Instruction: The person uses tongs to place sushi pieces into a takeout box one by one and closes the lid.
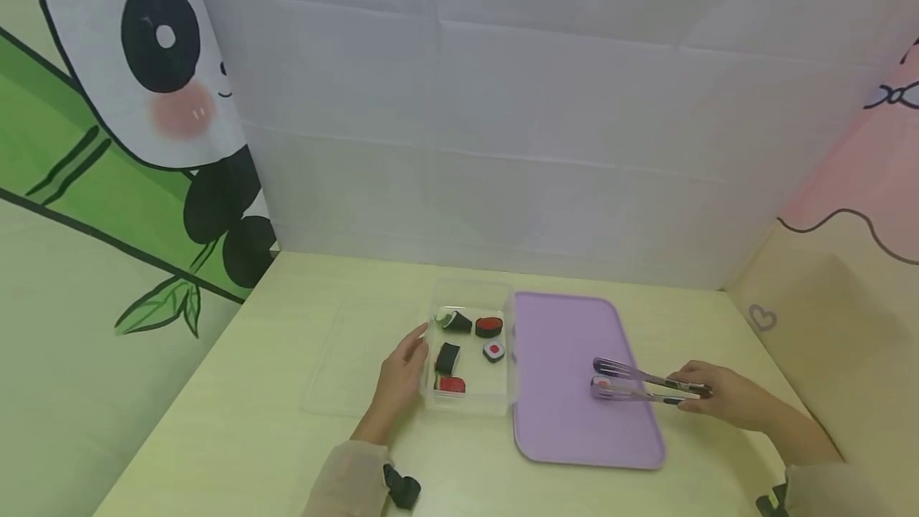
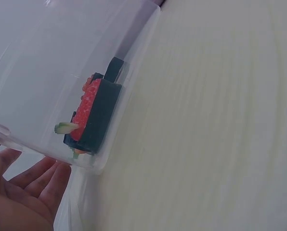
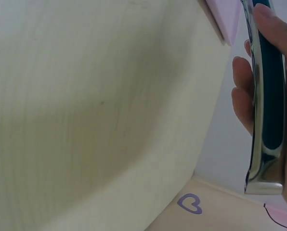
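Note:
My left hand (image 1: pixel 399 377) touches the left wall of a clear plastic box (image 1: pixel 470 404), its fingers fairly straight against the side. Inside the box lie several toy sushi pieces, among them a red-topped one (image 1: pixel 489 327), a small white roll with a red centre (image 1: pixel 493 351) and a black-wrapped one (image 1: pixel 447 358). In the left wrist view a red-topped piece (image 2: pixel 89 103) shows through the wall. My right hand (image 1: pixel 725 396) grips metal tongs (image 1: pixel 656 379) by their handles. Between the tong tips, over the purple tray (image 1: pixel 567 429), is a small white roll (image 1: pixel 601 382).
The purple tray lies directly right of the box. A transparent flat lid (image 1: pixel 352 357) is faintly visible on the table (image 1: pixel 237 437) left of the box. A white cloth wall (image 1: pixel 502 126) closes off the back, with printed walls at both sides.

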